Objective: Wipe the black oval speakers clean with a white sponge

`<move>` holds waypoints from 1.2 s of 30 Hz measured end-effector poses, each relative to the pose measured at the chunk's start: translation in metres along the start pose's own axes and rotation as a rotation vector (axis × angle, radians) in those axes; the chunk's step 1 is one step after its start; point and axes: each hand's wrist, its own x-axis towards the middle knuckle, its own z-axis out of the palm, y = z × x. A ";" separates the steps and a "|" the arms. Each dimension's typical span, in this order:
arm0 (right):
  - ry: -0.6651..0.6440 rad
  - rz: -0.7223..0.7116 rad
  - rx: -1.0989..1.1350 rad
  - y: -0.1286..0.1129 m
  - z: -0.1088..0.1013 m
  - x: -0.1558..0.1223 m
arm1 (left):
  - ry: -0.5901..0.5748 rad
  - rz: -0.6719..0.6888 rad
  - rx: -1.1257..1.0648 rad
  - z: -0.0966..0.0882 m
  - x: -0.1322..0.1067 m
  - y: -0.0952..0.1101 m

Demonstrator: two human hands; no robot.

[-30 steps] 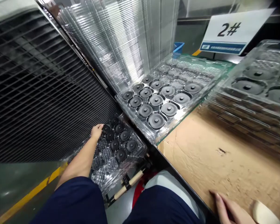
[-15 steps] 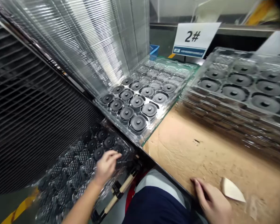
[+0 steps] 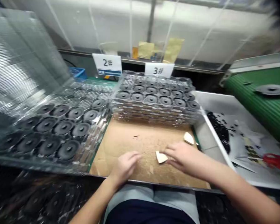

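Right hand (image 3: 183,157) beside a wedge (image 3: 161,157), probably foam

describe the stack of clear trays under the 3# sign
The stack of clear plastic trays lies flat on a brown cardboard sheet, just in front of the 3# sign. Several moulded trays sit squarely on one another, their edges forming ribbed layers along the front. The top tray holds rows of dark grey round discs with raised centres, each in its own pocket. The left hand and right hand are in front of it, not touching it.
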 end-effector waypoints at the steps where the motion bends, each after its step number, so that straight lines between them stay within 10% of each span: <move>1: 0.031 0.058 -0.049 0.012 -0.017 -0.004 | 0.076 -0.064 -0.002 0.004 0.003 -0.006; 8: 0.510 0.700 -0.352 0.140 -0.116 -0.022 | 0.378 -0.382 -0.079 0.010 -0.005 -0.014; 15: 0.871 0.981 -0.277 0.216 -0.126 -0.053 | 0.372 -0.469 -0.261 0.005 0.003 -0.004; 21: 0.641 0.463 -0.093 0.117 -0.093 -0.041 | 0.415 -0.629 -0.557 0.021 0.009 0.044; 25: 0.405 0.060 0.247 0.014 -0.036 -0.035 | 0.124 -0.781 -0.966 0.039 0.024 0.102; 27: 0.274 -0.074 0.346 -0.023 -0.007 -0.039 | -0.074 -0.998 -1.511 0.044 0.032 0.122; 30: 0.259 -0.006 0.305 -0.049 0.024 -0.052 | -0.102 -1.127 -1.904 0.043 0.037 0.133; 36: 0.387 0.240 0.551 -0.056 0.048 -0.084 | -0.099 -1.066 -2.000 0.035 0.032 0.137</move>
